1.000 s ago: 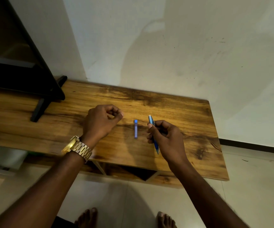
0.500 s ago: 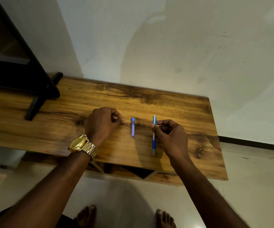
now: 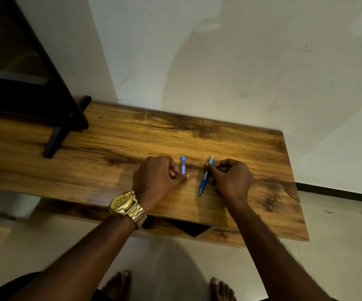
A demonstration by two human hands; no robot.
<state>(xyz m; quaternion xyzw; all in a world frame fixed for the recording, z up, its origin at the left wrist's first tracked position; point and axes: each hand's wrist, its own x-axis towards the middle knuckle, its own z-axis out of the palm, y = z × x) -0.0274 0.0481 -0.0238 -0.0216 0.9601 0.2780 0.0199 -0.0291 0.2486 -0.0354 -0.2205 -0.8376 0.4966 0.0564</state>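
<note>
The wooden table (image 3: 251, 153) is standing against a pale wall, and it is carrying a black stand (image 3: 67, 122) at its left end. Everything in hand is lying near the middle of its front half.

The left hand (image 3: 156, 177), with a gold watch (image 3: 122, 203) on its wrist, is arriving from the left. A second ago it was hanging well apart from the cap, and now its curled fingers are sitting just beside it, with the thumb tip at the cap's near end. Whether it is already pinching the cap I cannot tell.

The right hand (image 3: 232, 179) is pinching the far end of the blue pen (image 3: 204, 183) between thumb and forefinger. It has been bringing the pen down from a raised tilt, so the barrel is now running low over the table with its tip pointing toward the person.

The small blue cap (image 3: 183, 165) is lying flat between the two hands, in the same spot as before.

Judging by this, the hands are closing in to pick up the cap and fit it onto the pen.
</note>
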